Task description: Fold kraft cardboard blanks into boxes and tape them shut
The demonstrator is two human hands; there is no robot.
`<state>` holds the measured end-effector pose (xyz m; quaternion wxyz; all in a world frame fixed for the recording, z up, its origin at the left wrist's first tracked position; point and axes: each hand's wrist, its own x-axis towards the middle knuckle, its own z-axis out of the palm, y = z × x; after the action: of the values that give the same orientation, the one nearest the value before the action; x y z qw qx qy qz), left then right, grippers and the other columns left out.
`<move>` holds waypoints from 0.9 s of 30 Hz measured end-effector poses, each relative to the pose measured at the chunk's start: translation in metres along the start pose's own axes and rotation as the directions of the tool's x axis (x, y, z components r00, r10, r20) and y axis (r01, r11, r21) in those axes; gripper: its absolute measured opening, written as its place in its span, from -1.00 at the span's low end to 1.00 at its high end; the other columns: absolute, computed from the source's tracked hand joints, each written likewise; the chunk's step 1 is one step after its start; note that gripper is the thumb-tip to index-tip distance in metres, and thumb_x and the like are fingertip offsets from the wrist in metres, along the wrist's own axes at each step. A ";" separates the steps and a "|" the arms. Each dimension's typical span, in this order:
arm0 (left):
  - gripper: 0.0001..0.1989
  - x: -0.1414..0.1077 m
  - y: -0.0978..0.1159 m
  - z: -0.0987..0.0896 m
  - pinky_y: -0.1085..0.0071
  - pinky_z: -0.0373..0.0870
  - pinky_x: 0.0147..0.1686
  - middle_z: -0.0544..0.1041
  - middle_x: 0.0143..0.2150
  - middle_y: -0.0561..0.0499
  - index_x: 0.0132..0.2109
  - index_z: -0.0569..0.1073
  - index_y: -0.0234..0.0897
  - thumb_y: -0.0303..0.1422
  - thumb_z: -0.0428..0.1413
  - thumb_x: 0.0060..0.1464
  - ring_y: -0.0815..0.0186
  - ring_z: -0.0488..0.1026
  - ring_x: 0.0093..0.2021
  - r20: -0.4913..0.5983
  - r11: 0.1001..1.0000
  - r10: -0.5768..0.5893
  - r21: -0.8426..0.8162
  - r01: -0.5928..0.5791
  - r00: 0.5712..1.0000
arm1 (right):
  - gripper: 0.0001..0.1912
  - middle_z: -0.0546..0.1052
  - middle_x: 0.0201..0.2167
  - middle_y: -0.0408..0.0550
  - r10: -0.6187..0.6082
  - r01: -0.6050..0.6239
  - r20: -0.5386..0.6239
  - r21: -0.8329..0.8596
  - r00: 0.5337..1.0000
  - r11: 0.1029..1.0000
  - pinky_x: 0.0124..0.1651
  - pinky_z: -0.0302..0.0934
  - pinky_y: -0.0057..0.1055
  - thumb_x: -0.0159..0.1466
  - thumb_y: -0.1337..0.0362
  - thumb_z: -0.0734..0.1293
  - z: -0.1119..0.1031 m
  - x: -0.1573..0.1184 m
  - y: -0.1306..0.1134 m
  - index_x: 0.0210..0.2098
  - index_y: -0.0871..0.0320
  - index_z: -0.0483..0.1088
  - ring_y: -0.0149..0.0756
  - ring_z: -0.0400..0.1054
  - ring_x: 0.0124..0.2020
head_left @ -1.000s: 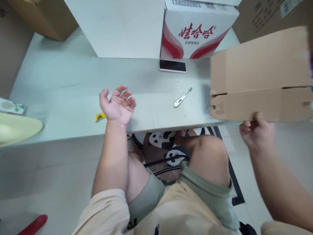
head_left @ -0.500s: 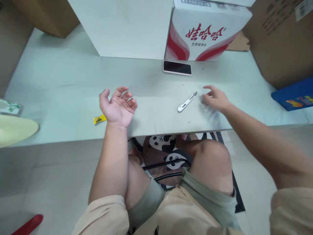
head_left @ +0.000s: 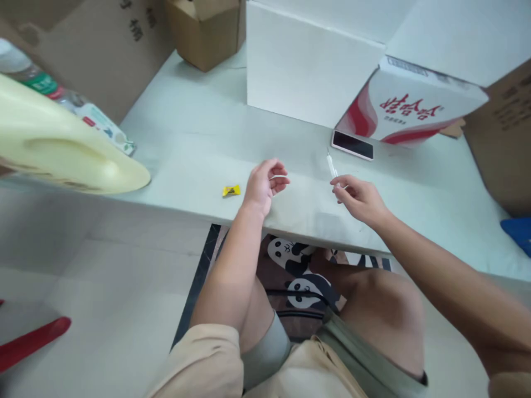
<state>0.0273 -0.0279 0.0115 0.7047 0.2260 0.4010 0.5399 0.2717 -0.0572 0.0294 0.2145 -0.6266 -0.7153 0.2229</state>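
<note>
My right hand [head_left: 359,198] pinches a white utility knife [head_left: 331,165] between thumb and fingers, raised over the table with its thin tip pointing away from me. My left hand [head_left: 265,185] rests near the table's front edge, palm turned to the right, fingers loosely curved and apart, with nothing in it. Just left of that hand lies a small yellow wrapped packet [head_left: 231,190]. A phone [head_left: 352,145] with a dark screen lies beyond the knife, against the base of a white and red carton.
The white and red carton [head_left: 409,105] stands at the back right beside a large white box [head_left: 298,66]. An open brown box [head_left: 205,36] is at the back. A pale yellow object [head_left: 74,143] and a bottle [head_left: 39,80] are at left. Something blue [head_left: 518,232] sits at right.
My right hand has picked the utility knife up off the table. My left hand has turned from palm up to sideways. The view has swung to the left.
</note>
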 end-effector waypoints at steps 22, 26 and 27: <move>-0.70 0.012 0.065 -0.079 0.47 0.29 -0.35 0.46 -0.36 0.05 -0.26 0.44 -0.24 -0.08 0.21 0.13 0.36 0.47 -0.29 -0.250 0.899 0.109 -0.388 -0.203 0.962 | -0.80 0.60 -0.34 -0.07 -0.678 0.650 0.289 0.199 0.676 0.733 -0.30 0.31 -0.33 0.29 0.18 0.20 0.130 0.138 -0.183 -0.22 0.07 0.43 -0.36 0.37 -0.49; -0.76 0.019 0.070 -0.088 0.46 0.33 -0.27 0.50 -0.28 0.03 -0.25 0.43 -0.23 -0.15 0.12 0.23 0.34 0.50 -0.20 -0.346 0.851 0.104 -0.454 -0.263 0.932 | -0.71 0.56 -0.43 -0.10 -0.605 0.539 0.312 0.277 0.732 0.795 -0.35 0.30 -0.34 0.32 0.04 0.17 0.147 0.161 -0.195 -0.12 0.06 0.35 -0.31 0.42 -0.50; -0.77 0.020 0.071 -0.088 0.44 0.34 -0.23 0.52 -0.24 0.01 -0.24 0.43 -0.23 -0.15 0.12 0.23 0.33 0.51 -0.15 -0.358 0.843 0.098 -0.466 -0.269 0.929 | -0.69 0.53 -0.48 -0.13 -0.552 0.484 0.289 0.275 0.782 0.831 -0.37 0.30 -0.34 0.33 0.03 0.15 0.151 0.169 -0.199 -0.07 0.05 0.32 -0.30 0.42 -0.51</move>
<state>-0.0829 0.0030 0.0078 0.6087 -0.0200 0.3298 0.7213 0.0031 0.0797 0.0289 0.1915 -0.3311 -0.8628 0.3305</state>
